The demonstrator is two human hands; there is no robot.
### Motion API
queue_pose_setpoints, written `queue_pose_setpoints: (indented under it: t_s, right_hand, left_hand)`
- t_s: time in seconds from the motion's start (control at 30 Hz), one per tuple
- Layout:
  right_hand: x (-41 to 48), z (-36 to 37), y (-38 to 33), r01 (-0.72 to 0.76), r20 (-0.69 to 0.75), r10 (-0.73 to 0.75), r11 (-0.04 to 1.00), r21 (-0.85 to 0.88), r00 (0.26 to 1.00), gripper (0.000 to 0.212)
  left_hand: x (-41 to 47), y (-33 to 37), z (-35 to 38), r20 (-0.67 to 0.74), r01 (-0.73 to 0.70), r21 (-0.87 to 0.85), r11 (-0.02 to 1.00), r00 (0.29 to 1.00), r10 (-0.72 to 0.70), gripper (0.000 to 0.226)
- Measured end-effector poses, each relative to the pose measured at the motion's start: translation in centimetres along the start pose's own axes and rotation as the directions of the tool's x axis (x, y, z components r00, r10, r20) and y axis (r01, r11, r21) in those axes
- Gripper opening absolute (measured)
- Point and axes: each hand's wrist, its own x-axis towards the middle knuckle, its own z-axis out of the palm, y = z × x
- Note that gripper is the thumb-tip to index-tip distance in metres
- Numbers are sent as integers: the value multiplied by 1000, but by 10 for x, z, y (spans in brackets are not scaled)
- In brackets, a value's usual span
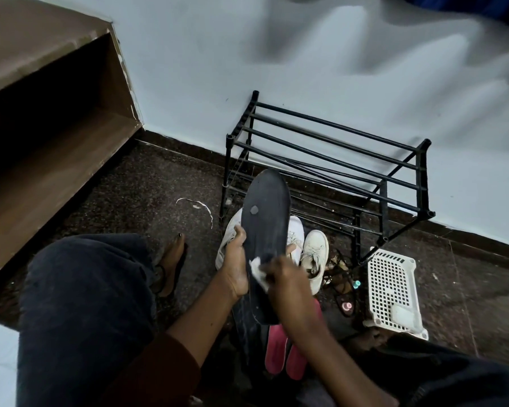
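Insole wiping looks to be the step in hand: the black insole (265, 218) is held tilted above the lap, toe end up, so its whole face is within reach. The left hand (235, 265) grips its edge, thumb curled over, to brace it. The right hand (288, 277) pinches a white wipe (257, 270) against the heel part. Below lie 2 red insoles (276, 348), and 2 white sneakers (315, 254) sit just beyond, before the black shoe rack (335, 160).

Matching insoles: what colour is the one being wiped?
Black flat shoe insole, grey spot; head view.
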Motion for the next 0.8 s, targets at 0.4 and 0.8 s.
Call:
queue_pose_setpoints:
  t_s: [0.4,0.8]
  right_hand:
    - [99,-21,24,0,-142,-31,977,-215,989,22]
    - [19,23,30,-169,-38,167,985,-48,985,6]
  left_hand:
    - [0,-6,3,-5,-22,222,975,1000,24,71]
    - [17,5,-30,-179,-75,214,974,977,114,77]
